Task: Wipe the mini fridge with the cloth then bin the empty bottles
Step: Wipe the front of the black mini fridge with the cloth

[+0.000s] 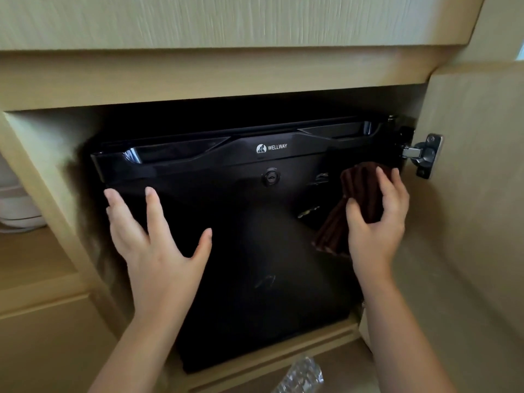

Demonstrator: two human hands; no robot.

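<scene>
While the bottle lies unbinned: a clear, crumpled plastic bottle is seen at the bottom edge of the view, in front of the cabinet; binning is judged not yet begun.
Left hand: laid flat, fingers spread, on the door of the black mini fridge; nothing is held.
Right hand: curled round a dark brown ribbed cloth, which is pressed to the door's upper right part.
Mini fridge: set in a pale wooden cabinet, its door closed.
Progress: wiping is judged under way on the door front; how much is already wiped cannot be told.
Writing: "WELLWAY" is read in white beside a white logo, above a round keyhole.
</scene>
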